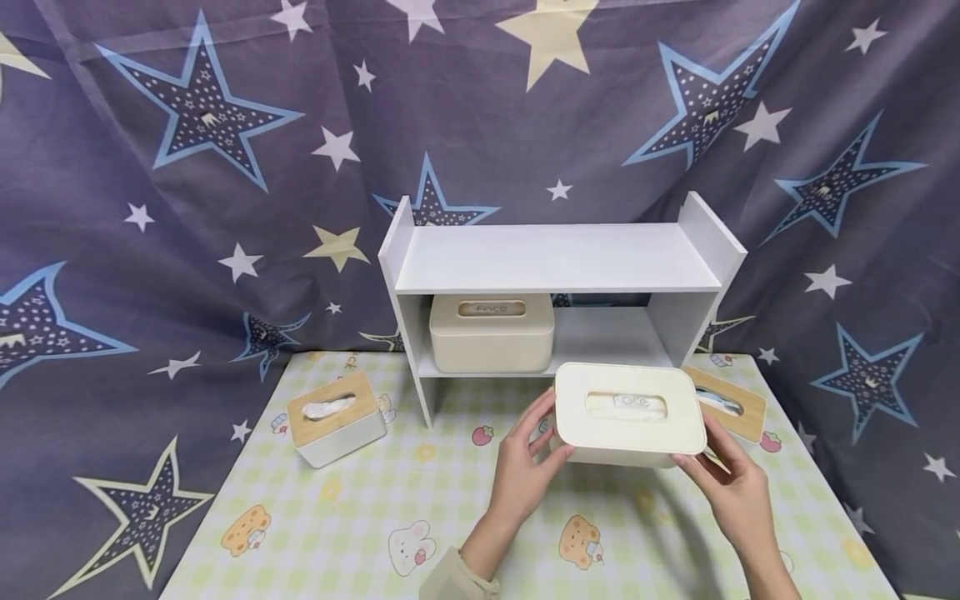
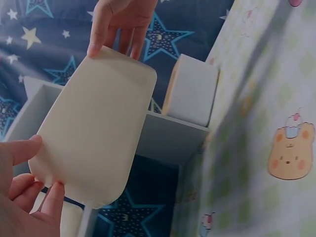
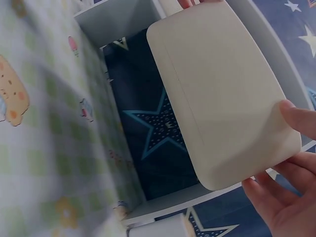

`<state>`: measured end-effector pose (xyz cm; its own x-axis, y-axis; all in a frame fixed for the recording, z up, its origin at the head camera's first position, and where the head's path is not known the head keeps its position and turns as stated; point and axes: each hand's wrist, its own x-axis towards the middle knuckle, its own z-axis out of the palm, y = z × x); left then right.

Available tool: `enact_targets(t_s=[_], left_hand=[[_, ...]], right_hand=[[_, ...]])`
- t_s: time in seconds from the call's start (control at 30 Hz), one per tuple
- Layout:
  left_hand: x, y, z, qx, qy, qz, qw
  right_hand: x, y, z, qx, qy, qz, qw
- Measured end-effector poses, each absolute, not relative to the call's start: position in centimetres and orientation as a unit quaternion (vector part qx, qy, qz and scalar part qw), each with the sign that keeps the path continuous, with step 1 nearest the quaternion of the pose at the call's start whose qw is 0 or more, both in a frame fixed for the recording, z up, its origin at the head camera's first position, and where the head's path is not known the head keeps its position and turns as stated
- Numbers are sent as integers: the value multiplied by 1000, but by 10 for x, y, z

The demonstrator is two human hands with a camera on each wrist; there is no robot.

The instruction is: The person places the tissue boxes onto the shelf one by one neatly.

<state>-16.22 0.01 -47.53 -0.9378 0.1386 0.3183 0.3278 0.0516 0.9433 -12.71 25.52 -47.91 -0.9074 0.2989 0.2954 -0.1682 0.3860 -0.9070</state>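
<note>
Both hands hold a cream tissue box (image 1: 630, 412) in the air in front of the white shelf, its top slot showing tissue wrap marked "Face". The left hand (image 1: 521, 467) grips its left end and the right hand (image 1: 731, 483) its right end, thumbs on the near side. From the left wrist view, the box's plain side (image 2: 101, 118) lies between the left hand (image 2: 32, 192) and the right hand (image 2: 121, 24). The right wrist view shows the right hand (image 3: 286, 182) gripping one end of the box (image 3: 222, 94). A second cream tissue box (image 1: 491, 337) stands on the shelf's middle board, at the left.
The white two-tier shelf (image 1: 555, 258) stands at the table's back. A wood-topped tissue box (image 1: 335, 417) sits left of it; another wood-topped box (image 1: 738, 404) sits at right, partly hidden by the held box. A checked cloth (image 1: 360, 508) covers the table; a starry curtain (image 1: 285, 208) hangs behind.
</note>
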Motion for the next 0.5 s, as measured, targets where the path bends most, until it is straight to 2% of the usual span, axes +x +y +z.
enact_targets(t_s=[0.5], left_hand=[[-178,4,-450,-174,-717,-669,90]], right_hand=[[-144,254,-451,-11,-764,594,252]])
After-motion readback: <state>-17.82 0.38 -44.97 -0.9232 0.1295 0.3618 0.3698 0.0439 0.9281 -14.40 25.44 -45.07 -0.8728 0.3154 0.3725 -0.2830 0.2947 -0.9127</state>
